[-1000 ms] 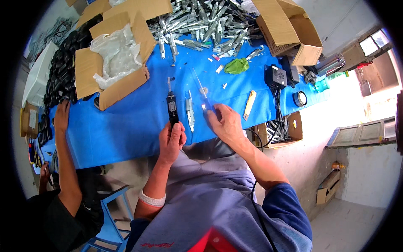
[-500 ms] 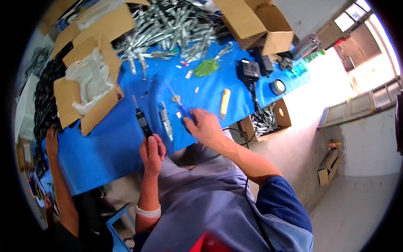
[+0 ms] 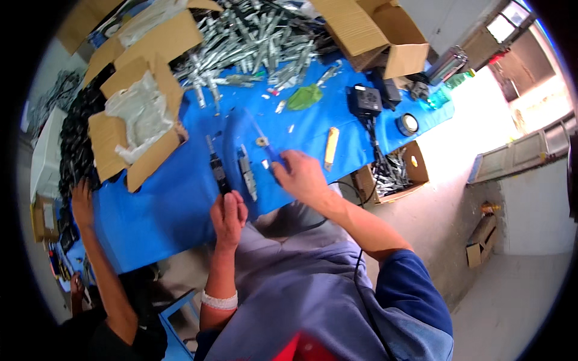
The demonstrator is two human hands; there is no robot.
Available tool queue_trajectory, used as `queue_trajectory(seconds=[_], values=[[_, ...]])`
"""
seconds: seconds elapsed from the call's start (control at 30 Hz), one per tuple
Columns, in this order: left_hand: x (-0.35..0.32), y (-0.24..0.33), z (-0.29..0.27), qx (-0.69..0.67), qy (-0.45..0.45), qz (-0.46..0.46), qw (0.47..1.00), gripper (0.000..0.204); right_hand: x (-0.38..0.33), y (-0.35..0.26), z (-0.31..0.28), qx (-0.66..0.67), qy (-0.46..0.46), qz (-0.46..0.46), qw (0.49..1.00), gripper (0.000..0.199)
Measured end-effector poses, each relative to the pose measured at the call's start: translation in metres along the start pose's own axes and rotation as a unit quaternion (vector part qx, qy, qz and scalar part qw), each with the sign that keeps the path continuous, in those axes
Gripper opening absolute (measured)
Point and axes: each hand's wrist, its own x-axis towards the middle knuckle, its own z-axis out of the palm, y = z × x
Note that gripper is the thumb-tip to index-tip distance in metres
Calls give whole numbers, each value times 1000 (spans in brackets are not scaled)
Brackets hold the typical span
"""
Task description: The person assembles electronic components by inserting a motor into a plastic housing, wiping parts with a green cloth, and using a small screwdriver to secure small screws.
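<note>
Here's the left hand (image 3: 227,218), fingers and thumb clamped round the near end of a slim black device (image 3: 219,174), which points away from the hand, its thin metallic tip foremost. And over to the right hand (image 3: 304,179): thumb and fingers pinched together on the blue handle of a screwdriver (image 3: 274,156), the shaft slanting forward and left from the fingertips, a little blurred. The tip stands apart from the black device.

Between the two hands, just ahead of them, lies a silver metal piece (image 3: 247,174) on the blue-covered table (image 3: 159,219). Just right of the right hand, a yellow utility knife (image 3: 331,147); farther off on that side, a black power adapter (image 3: 365,101) with cables trailing down, and a round tin (image 3: 407,124) beyond it. Ahead of the right hand, a crumpled green piece (image 3: 305,97); farther ahead of both hands, a big heap of metal parts (image 3: 259,48). Well left of the left hand, a co-worker's hand (image 3: 82,206) sits by a pile of black parts (image 3: 77,147).
</note>
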Motion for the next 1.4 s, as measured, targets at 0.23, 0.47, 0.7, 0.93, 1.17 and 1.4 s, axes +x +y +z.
queue_trajectory(seconds=[0.23,0.47,0.7,0.93,1.17,1.4], values=[[-3,-19,-19,1,24,-5,1000,43,8,0,20,-42,-52,-2,998,23],[2,-6,-1,37,-39,9,998,36,4,37,11,-25,-5,-10,1000,29],[-2,3,-5,73,-37,41,996,35,14,10,11,-63,-35,-3,997,24],[0,-8,-7,66,-8,8,998,32,14,-3,23,-51,-63,18,997,27],[1,0,-3,77,-49,29,995,40,17,2,8,-101,-52,-20,993,27],[-2,4,-3,91,-38,16,995,42,62,-17,15,-76,-61,-115,989,47]])
